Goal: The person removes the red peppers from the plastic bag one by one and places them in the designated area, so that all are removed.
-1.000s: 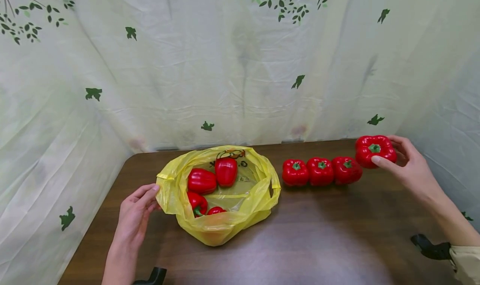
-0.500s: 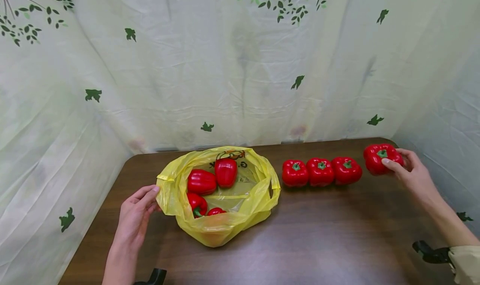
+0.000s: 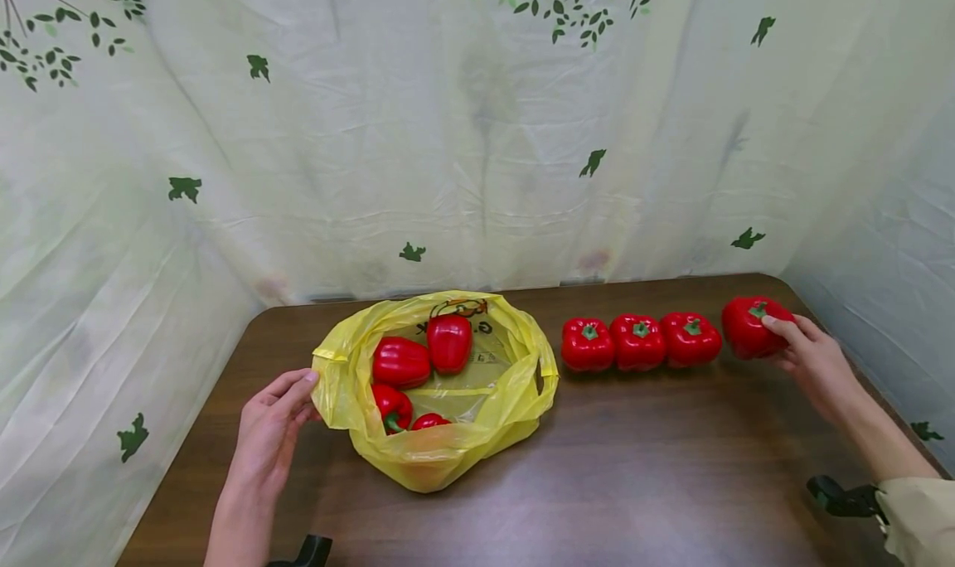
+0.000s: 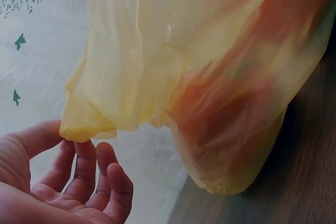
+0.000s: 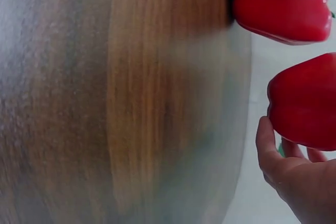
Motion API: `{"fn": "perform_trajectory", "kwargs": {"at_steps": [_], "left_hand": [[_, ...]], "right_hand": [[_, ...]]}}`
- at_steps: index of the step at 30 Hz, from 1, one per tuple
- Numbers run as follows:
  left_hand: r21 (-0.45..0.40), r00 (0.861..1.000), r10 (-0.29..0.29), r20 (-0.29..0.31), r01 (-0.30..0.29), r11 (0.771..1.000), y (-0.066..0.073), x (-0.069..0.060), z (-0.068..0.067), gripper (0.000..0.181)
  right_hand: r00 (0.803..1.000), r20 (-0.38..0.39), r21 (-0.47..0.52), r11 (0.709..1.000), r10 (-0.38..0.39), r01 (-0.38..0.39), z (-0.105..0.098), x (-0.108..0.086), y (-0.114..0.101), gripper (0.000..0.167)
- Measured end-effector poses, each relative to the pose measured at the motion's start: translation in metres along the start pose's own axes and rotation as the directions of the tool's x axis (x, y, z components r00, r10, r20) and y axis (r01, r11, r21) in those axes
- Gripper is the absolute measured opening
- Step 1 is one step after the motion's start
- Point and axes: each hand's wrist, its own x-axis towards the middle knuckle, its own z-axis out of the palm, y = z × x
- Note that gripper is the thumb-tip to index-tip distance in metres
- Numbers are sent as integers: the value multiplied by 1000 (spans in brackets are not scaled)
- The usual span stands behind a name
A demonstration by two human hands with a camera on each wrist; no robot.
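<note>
In the head view a yellow plastic bag (image 3: pixel 448 459) stands with its mouth wide on the table's left half. Several red bell peppers (image 3: pixel 401 361) lie inside it. My left hand (image 3: pixel 270 422) pinches the bag's left rim between thumb and fingertips; the left wrist view shows this pinch on the yellow film (image 4: pixel 121 77). At the right, my right hand (image 3: pixel 816 368) grips a red bell pepper (image 3: pixel 746 331), its stem facing up. This pepper is just right of a row of three red bell peppers (image 3: pixel 640 341). Whether it touches the table cannot be told.
The brown wooden table (image 3: pixel 597 484) runs up to a pale curtain (image 3: pixel 477 136) printed with leaves, which hangs behind and at both sides. A black wrist mount (image 3: pixel 843 496) sits on the right arm, and another (image 3: pixel 306 550) shows near the left arm.
My right hand first moved right and down with the pepper, then a little lower, bringing it in line with the row. My left hand and the bag have stayed put.
</note>
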Motion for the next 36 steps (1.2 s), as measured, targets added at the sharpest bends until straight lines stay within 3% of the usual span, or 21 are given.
{"fn": "perform_trajectory", "kwargs": {"at_steps": [4,10,15,21,26,31,36], "left_hand": [[-21,1000,17,5,-16,1000,-1,0,1,10],[-18,1000,6,-2,-6,1000,-2,1,1,10],[-14,1000,-2,-2,2,1000,-2,1,0,11],[-5,1000,-10,-7,10,1000,-3,1,0,12],[-4,1000,-13,-8,13,1000,-2,0,1,12],[-14,1000,-6,-5,6,1000,-2,0,1,11],[-27,1000,-2,-1,2,1000,-2,1,0,11]], "right_hand": [[1000,-7,-170,985,12,-13,0,3,4,51],[1000,-27,-296,955,-13,4,3,7,10,42],[999,-37,-253,967,-30,20,4,10,14,44],[997,-57,-360,933,-55,31,5,9,19,65],[994,-102,-368,930,-43,2,9,8,20,75],[995,-86,-351,936,-48,14,10,7,21,75],[995,-69,-282,958,-71,49,10,7,22,62]]}}
